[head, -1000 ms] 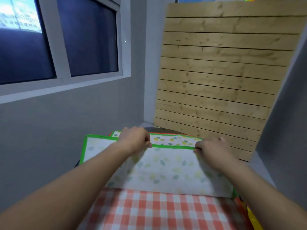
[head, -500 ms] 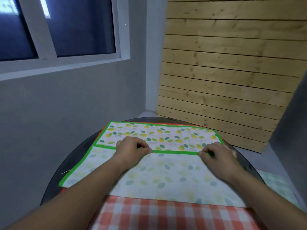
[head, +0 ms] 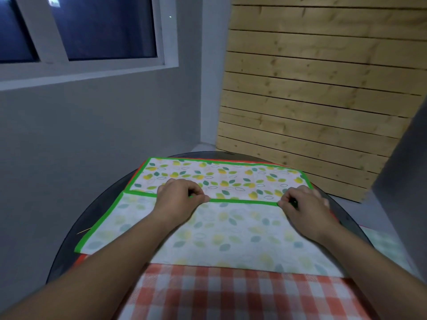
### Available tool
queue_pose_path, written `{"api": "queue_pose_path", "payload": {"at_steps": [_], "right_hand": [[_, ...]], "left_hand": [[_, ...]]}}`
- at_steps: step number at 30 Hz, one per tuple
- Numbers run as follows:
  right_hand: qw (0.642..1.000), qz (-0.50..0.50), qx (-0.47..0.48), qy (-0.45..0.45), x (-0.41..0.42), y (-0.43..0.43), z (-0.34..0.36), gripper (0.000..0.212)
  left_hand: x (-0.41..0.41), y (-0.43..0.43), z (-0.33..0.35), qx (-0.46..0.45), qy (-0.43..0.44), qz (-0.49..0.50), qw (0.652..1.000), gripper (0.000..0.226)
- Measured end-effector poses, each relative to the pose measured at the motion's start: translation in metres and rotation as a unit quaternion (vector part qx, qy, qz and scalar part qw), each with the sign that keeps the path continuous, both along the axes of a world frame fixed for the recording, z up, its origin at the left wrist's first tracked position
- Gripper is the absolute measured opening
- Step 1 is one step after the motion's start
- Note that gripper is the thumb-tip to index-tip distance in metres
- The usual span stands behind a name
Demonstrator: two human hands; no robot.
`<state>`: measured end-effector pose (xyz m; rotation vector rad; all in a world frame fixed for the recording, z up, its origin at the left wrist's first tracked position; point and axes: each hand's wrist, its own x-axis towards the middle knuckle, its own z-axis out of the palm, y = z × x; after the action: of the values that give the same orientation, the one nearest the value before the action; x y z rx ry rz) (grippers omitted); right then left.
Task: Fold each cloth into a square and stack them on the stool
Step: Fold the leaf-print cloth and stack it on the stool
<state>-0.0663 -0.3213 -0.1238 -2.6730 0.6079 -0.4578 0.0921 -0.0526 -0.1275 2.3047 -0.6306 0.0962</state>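
A leaf-print cloth with a green border (head: 221,176) lies spread on a round dark table (head: 97,209). Its near part (head: 231,239) is folded over, pale underside up, and the folded green edge runs across the middle of the cloth. My left hand (head: 178,195) pinches that edge left of centre. My right hand (head: 302,204) pinches the same edge near the cloth's right side. A red-and-white checked cloth (head: 231,296) lies under the leaf cloth at the near edge. A red-bordered cloth (head: 231,161) peeks out beneath the far side. No stool is in view.
A slatted wooden panel (head: 323,93) leans against the wall behind the table. A grey wall with a window (head: 92,31) is on the left. A grey surface (head: 402,181) rises at the right. Another pale cloth (head: 383,245) lies at the table's right side.
The view has tilted down, showing the table. Both hands carried the cloth's near edge forward and laid it flat across the middle of the cloth.
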Motion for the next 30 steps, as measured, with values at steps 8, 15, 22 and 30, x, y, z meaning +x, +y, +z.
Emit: {"api": "queue_pose_path", "payload": {"at_steps": [8, 15, 22, 30], "right_hand": [[0.997, 0.017, -0.080, 0.006, -0.004, 0.011, 0.012, 0.010], [0.972, 0.223, 0.042, -0.068, -0.038, 0.081, 0.040, 0.011], [0.973, 0.225, 0.050, -0.005, -0.088, 0.105, 0.010, 0.011], [0.968, 0.244, -0.042, -0.029, -0.088, 0.105, 0.005, 0.013]], "left_hand": [[-0.017, 0.010, 0.016, 0.111, -0.099, -0.024, 0.989, 0.035], [-0.068, 0.057, 0.045, 0.026, 0.025, -0.230, 0.972, 0.010], [-0.092, 0.084, 0.024, 0.066, -0.003, -0.255, 0.965, 0.013], [-0.100, 0.082, 0.025, 0.097, -0.066, -0.262, 0.958, 0.012]]}}
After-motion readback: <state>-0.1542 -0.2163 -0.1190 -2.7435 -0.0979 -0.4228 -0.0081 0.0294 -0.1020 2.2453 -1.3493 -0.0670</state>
